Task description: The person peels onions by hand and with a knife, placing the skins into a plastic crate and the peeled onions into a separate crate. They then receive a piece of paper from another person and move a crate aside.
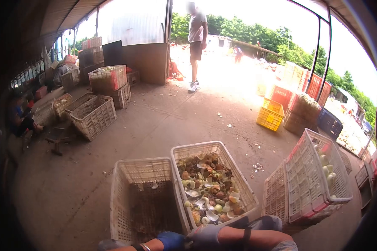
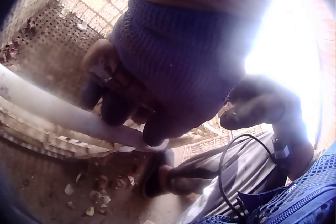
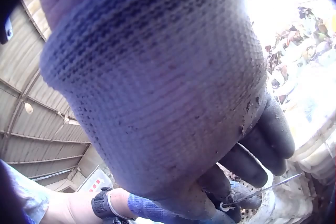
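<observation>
Low in the head view, the left hand [image 1: 171,240] in a blue glove is beside the right hand [image 1: 205,236] in a pale glove, at the near ends of two crates. In the left wrist view, the left hand's dark fingers [image 2: 116,107] bend down by a pale crate rim [image 2: 58,111]; whether they hold anything is unclear. The right hand's dark-tipped fingers [image 3: 244,166] curl round a thin, pointed metal tool [image 3: 273,186] in the right wrist view. The left crate [image 1: 125,184] holds few scraps; the other contains onion-like bulbs and peels [image 1: 211,188].
Stacked crates [image 1: 303,184] with pale bulbs stand at the right, near a yellow crate [image 1: 271,115]. More crates [image 1: 94,117] are at the left. A person [image 1: 197,35] stands at the back, another [image 1: 23,115] sits at far left. Scraps [image 1: 259,167] lie on the floor.
</observation>
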The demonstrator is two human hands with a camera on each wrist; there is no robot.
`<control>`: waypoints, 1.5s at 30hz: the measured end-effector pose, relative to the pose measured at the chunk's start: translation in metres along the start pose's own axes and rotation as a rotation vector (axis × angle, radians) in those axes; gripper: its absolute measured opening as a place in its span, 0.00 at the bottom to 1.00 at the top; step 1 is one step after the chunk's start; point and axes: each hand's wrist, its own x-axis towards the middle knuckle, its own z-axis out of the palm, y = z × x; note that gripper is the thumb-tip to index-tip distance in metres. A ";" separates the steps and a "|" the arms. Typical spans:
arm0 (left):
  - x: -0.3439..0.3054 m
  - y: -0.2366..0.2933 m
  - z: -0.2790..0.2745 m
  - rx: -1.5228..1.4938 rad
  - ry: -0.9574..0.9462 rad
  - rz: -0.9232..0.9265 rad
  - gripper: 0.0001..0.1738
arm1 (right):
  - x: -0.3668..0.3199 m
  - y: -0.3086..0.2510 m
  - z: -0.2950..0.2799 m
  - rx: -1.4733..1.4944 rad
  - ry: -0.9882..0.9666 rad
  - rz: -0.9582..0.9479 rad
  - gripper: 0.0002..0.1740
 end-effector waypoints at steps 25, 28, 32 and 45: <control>0.025 -0.028 0.027 0.036 0.117 0.075 0.25 | 0.015 0.016 0.014 -0.043 -0.004 0.011 0.29; 0.024 -0.033 0.040 0.082 0.344 0.213 0.18 | 0.009 0.010 0.009 -0.017 0.058 0.020 0.28; -0.016 -0.010 0.028 0.101 0.537 0.378 0.16 | 0.004 0.003 0.003 -0.025 0.073 0.032 0.26; -0.032 -0.003 0.013 -0.058 0.483 0.350 0.13 | 0.000 -0.007 0.002 -0.083 0.261 0.022 0.21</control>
